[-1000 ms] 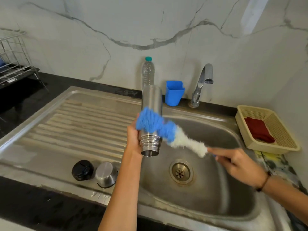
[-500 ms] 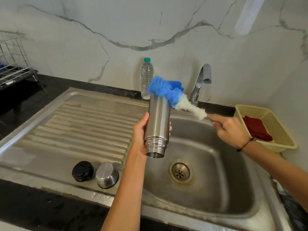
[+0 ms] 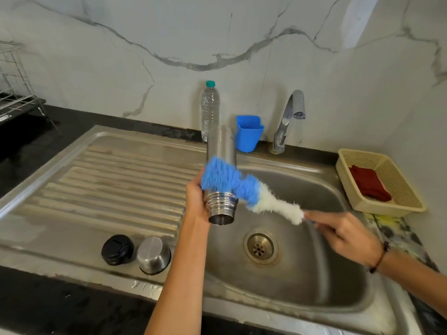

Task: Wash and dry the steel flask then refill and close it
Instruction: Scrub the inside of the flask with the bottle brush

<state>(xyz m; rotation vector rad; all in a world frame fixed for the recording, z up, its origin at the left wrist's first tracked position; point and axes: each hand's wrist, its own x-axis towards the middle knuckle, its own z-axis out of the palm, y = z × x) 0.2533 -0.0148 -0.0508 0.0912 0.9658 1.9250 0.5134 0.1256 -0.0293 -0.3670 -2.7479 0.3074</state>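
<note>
My left hand [image 3: 196,198] grips the steel flask [image 3: 222,151] upside down over the sink basin [image 3: 302,281], its open threaded mouth pointing at me. My right hand [image 3: 343,235] holds the handle of a blue-and-white bottle brush [image 3: 232,181]. The blue bristle head lies across the flask's outside, just above the threads. On the sink's front ledge sit the black inner stopper [image 3: 117,249] and the steel cup lid [image 3: 153,255], side by side.
A clear water bottle [image 3: 209,107] with a teal cap, a blue plastic holder [image 3: 249,132] and the tap [image 3: 287,119] stand behind the basin. A beige basket [image 3: 396,189] holding a red cloth [image 3: 367,183] sits right. A wire rack [image 3: 14,88] stands far left.
The brush has swept down the flask from its upturned base to just above the threads. My right hand dropped lower with it. The flask has tilted back a little.
</note>
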